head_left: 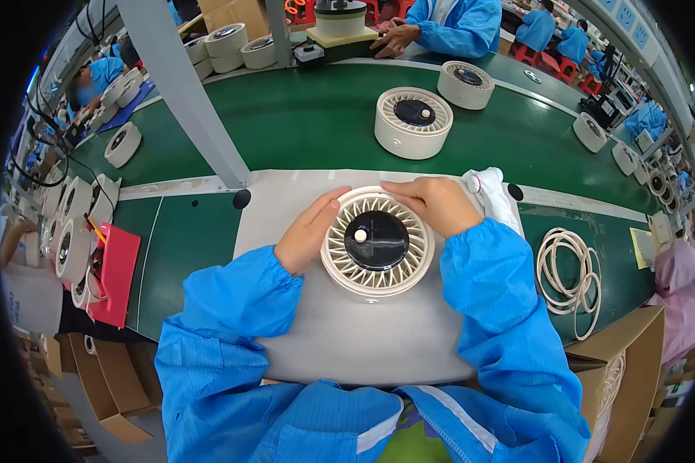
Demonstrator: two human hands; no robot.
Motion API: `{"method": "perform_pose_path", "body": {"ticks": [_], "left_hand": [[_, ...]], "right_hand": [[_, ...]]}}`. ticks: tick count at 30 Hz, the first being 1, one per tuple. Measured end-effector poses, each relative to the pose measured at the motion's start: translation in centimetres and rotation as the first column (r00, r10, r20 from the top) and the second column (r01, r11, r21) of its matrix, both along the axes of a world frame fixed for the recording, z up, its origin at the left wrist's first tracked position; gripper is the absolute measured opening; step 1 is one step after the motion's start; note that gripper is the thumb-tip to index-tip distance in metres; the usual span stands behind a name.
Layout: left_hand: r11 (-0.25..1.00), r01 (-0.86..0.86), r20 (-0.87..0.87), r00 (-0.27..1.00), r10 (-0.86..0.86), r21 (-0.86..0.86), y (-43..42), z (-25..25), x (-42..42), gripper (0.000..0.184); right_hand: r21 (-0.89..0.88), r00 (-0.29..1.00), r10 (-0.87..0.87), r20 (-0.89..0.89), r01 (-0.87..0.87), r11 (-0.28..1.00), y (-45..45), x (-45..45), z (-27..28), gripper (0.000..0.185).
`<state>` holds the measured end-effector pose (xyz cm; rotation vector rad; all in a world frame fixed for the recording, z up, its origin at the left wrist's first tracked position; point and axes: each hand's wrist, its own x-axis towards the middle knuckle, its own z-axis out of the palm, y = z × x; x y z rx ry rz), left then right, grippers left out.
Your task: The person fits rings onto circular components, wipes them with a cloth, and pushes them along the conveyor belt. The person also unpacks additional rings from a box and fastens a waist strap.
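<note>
A round cream appliance (400, 284) with a slatted vent ring sits on the grey mat (309, 347) in front of me. Its glossy black centre carries a small cream knob, turned towards the left. My left hand (310, 230) cups the far left side, fingers along the rim. From the far right, my right hand (439, 204) curves over the rim, its fingertips touching the edge. Both hands grip the appliance between them; their undersides are hidden. Just behind my right hand lies a crumpled white cloth (493, 193).
Similar appliances (414, 143) stand on the green conveyor belt (301, 116). A coiled cream hose or cord (567, 282) lies at right, above an open cardboard box (625, 370). A red bin (116, 274) is at left. A grey post (181, 92) rises beyond the mat. Across the belt sits a blue-sleeved person (455, 27).
</note>
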<state>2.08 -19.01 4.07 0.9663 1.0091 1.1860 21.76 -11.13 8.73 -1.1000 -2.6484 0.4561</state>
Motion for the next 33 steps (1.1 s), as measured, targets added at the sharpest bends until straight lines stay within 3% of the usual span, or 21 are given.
{"method": "perform_pose_path", "body": {"ticks": [2,3,4,6,7,8,10,11,14,15,17,18,19,22,23,26,27,29,30,33], "left_hand": [[0.972,0.104,-0.477,0.879,0.009,0.21,0.3,-0.3,-0.8,0.037],[0.973,0.105,-0.476,0.88,0.006,0.206,0.3,0.3,-0.6,0.037],[0.976,0.154,-0.7,0.714,-0.001,0.155,0.1,1.7,-0.2,0.036],[0.979,0.201,-0.972,0.233,-0.017,0.031,0.0,3.7,0.8,0.033],[0.979,0.199,-0.972,0.236,-0.019,0.029,0.1,3.2,1.1,0.033],[0.946,0.244,-0.97,0.168,0.177,0.215,0.3,2.4,1.3,0.033],[0.763,0.365,-0.832,0.065,0.551,0.533,0.4,1.2,1.5,0.033],[0.761,0.367,-0.831,0.066,0.552,0.535,0.7,1.1,1.4,0.033],[0.699,0.457,-0.836,0.308,0.455,0.549,1.7,1.0,1.2,0.032],[0.701,0.458,-0.838,0.311,0.449,0.546,1.8,1.2,1.2,0.032],[0.799,0.493,-0.939,0.204,0.278,0.344,1.7,2.2,1.1,0.035],[0.832,0.502,-0.971,0.146,0.189,0.237,1.7,2.5,1.1,0.037],[0.83,0.502,-0.97,0.147,0.194,0.242,1.6,2.2,1.0,0.037],[0.761,0.411,-0.84,0.441,0.316,0.502,1.0,0.8,0.8,0.042],[0.761,0.419,-0.843,0.444,0.305,0.496,0.5,0.4,0.7,0.042],[0.804,0.053,-0.645,0.629,0.435,0.593,-0.8,0.4,1.3,0.048],[0.793,0.067,-0.643,0.628,0.438,0.606,-1.1,0.4,1.6,0.048],[0.667,0.031,-0.562,0.569,0.601,0.744,-2.1,0.5,1.1,0.054],[0.589,0.013,-0.502,0.538,0.677,0.808,-2.5,0.6,0.8,0.058],[0.514,0.164,-0.502,0.585,0.637,0.842,-5.4,1.2,0.9,0.06]], "right_hand": [[0.045,0.994,-0.046,0.098,0.042,0.998,-1.4,-0.5,-0.6,0.028],[0.092,0.997,-0.069,0.042,0.065,0.994,-2.4,-0.8,-1.4,0.03],[0.139,0.996,-0.09,-0.015,0.091,0.986,-3.4,-1.0,-2.1,0.032],[0.189,0.992,-0.105,-0.071,0.116,0.975,-3.9,-1.3,-3.0,0.034],[0.228,0.989,-0.088,-0.12,0.114,0.967,-4.1,-1.3,-3.4,0.035],[0.267,0.983,-0.07,-0.171,0.115,0.957,-4.2,-1.4,-3.8,0.036],[0.301,0.974,-0.054,-0.219,0.12,0.946,-4.3,-1.7,-4.0,0.037],[0.28,0.977,-0.06,-0.205,0.118,0.953,-4.2,-1.7,-3.8,0.037],[0.227,0.982,-0.076,-0.175,0.115,0.967,-4.1,-1.9,-3.4,0.036],[0.185,0.986,-0.094,-0.136,0.118,0.976,-4.1,-2.1,-3.0,0.037],[0.104,0.991,-0.123,-0.049,0.128,0.986,-4.4,-2.3,-2.5,0.038],[0.104,0.991,-0.125,-0.045,0.129,0.986,-4.5,-2.1,-2.7,0.038],[0.089,0.99,-0.075,-0.12,0.087,0.992,-4.4,-1.8,-3.0,0.039],[0.075,0.963,0.023,-0.269,-0.003,0.997,-3.9,-1.0,-3.2,0.043],[0.077,0.943,0.053,-0.329,-0.029,0.997,-3.8,-1.4,-3.0,0.045],[0.109,0.885,0.104,-0.453,-0.061,0.992,-2.6,-1.4,-2.5,0.047],[0.025,0.79,0.054,-0.61,-0.049,0.999,-1.5,-0.9,-3.1,0.047],[-0.14,0.528,-0.077,-0.845,-0.079,0.987,-0.1,0.0,-3.4,0.046],[-0.119,0.525,-0.065,-0.849,-0.071,0.99,0.1,0.7,-2.6,0.046],[-0.054,0.577,-0.236,-0.782,0.315,0.948,0.7,6.7,-0.5,0.041]]}}
